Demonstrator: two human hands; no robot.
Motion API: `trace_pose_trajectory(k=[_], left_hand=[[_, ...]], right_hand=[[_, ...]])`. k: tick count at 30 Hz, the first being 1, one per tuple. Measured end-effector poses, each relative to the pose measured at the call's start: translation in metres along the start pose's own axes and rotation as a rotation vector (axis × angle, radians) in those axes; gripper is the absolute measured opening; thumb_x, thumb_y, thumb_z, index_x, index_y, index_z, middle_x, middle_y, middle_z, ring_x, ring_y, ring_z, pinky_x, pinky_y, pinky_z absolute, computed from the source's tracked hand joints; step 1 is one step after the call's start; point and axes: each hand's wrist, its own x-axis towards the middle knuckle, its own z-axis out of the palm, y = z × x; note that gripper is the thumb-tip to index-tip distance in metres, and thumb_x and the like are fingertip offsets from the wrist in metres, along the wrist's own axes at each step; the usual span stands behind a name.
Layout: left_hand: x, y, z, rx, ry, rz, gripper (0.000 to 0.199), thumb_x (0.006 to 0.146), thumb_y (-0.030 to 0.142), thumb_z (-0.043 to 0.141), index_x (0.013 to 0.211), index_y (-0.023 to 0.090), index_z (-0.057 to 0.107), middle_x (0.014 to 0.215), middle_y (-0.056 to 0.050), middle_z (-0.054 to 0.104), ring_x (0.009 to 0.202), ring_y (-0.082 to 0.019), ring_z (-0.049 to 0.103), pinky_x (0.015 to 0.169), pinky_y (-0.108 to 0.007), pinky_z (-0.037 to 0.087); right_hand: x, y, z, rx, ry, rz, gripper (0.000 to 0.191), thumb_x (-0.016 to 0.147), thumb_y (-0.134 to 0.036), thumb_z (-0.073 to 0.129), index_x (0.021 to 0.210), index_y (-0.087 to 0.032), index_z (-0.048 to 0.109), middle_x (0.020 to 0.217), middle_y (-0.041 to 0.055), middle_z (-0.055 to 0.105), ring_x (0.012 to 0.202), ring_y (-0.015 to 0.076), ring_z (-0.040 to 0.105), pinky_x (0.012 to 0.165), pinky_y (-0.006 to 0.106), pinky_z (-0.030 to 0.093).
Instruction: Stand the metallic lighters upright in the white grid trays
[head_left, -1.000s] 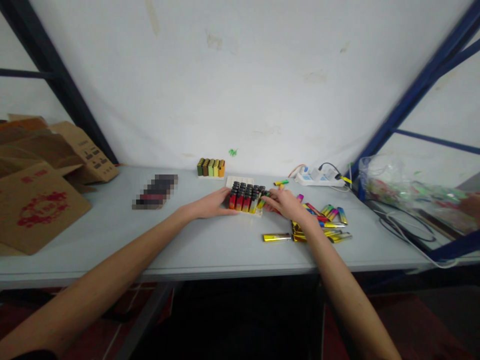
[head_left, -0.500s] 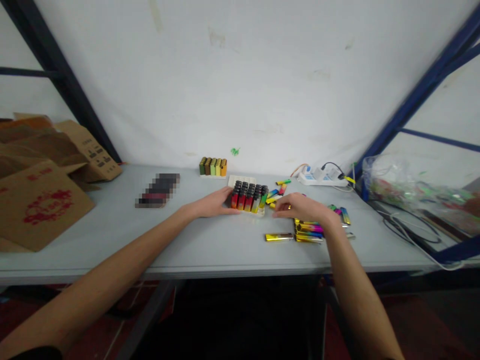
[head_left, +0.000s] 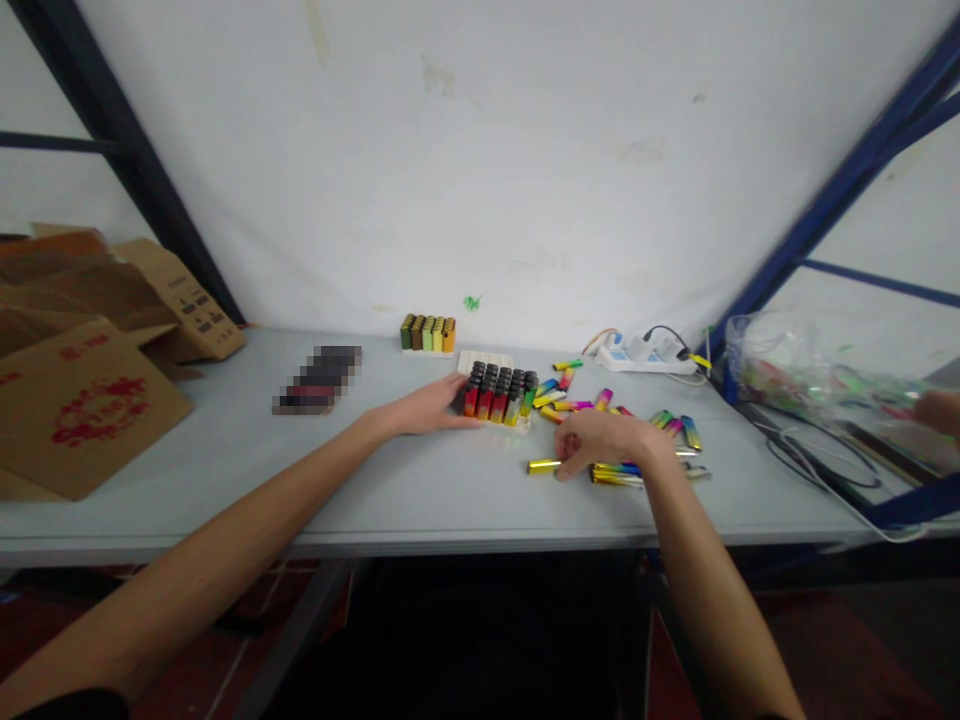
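Note:
My left hand (head_left: 431, 405) is closed around the left side of a white tray (head_left: 523, 425) packed with upright lighters (head_left: 495, 393). Those lighters have black tops and red, yellow and green bodies. Close to the front, my right hand (head_left: 592, 440) has its fingers closed on one end of a gold lighter (head_left: 541, 466) lying on the table; the hand hides that end. Beside and under this hand lie more loose metallic lighters (head_left: 619, 478). Farther back, other shiny lighters (head_left: 574, 406) in several colours are scattered.
A second tray of lighters (head_left: 427, 333) stands by the wall. Cardboard boxes (head_left: 105, 400) sit at left, near a pixelated dark object (head_left: 319, 380). At right are a power strip (head_left: 637, 352), cables (head_left: 810, 450), plastic bags (head_left: 787, 365) and another person's hand (head_left: 937, 410).
My right hand has come from beside the tray down toward me onto the gold lighter, which has shifted slightly left. My left hand stays at the tray.

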Motion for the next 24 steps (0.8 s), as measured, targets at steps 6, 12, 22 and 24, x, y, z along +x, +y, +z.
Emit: trace_pose_trajectory(k=[6, 12, 22, 24], left_hand=[[0.001, -0.001, 0.0, 0.01, -0.003, 0.008, 0.085, 0.085, 0.07, 0.072, 0.146, 0.015, 0.051, 0.146, -0.017, 0.059, 0.136, -0.037, 0.057, 0.121, -0.046, 0.042], [0.0, 0.0, 0.0, 0.006, 0.005, 0.018, 0.082, 0.086, 0.067, 0.073, 0.146, 0.017, 0.05, 0.147, -0.015, 0.06, 0.134, -0.035, 0.058, 0.119, -0.045, 0.043], [0.0, -0.002, 0.001, -0.002, -0.006, 0.005, 0.085, 0.085, 0.066, 0.074, 0.148, 0.015, 0.048, 0.15, -0.018, 0.057, 0.14, -0.036, 0.054, 0.122, -0.044, 0.041], [0.0, -0.002, 0.001, -0.007, -0.003, -0.002, 0.084, 0.084, 0.066, 0.075, 0.146, 0.015, 0.05, 0.149, -0.017, 0.057, 0.14, -0.037, 0.054, 0.121, -0.045, 0.041]], right_hand=[[-0.006, -0.002, -0.013, 0.073, 0.237, -0.249, 0.026, 0.09, -0.047, 0.074, 0.087, -0.02, 0.077, 0.087, 0.0053, 0.076, 0.079, 0.0217, 0.067, 0.071, 0.032, 0.049], [0.002, -0.002, -0.015, 0.286, 0.43, -0.335, 0.038, 0.089, -0.056, 0.073, 0.094, -0.019, 0.076, 0.087, 0.0059, 0.075, 0.075, 0.0193, 0.066, 0.071, 0.032, 0.053], [0.018, 0.005, -0.009, 0.89, 0.654, -0.406, 0.042, 0.082, -0.056, 0.082, 0.086, -0.023, 0.057, 0.099, 0.0077, 0.078, 0.095, 0.0227, 0.073, 0.09, 0.039, 0.058], [0.018, 0.005, -0.007, 0.941, 0.617, -0.421, 0.043, 0.085, -0.057, 0.08, 0.091, -0.024, 0.053, 0.093, 0.0052, 0.078, 0.088, 0.0216, 0.074, 0.084, 0.039, 0.059]])
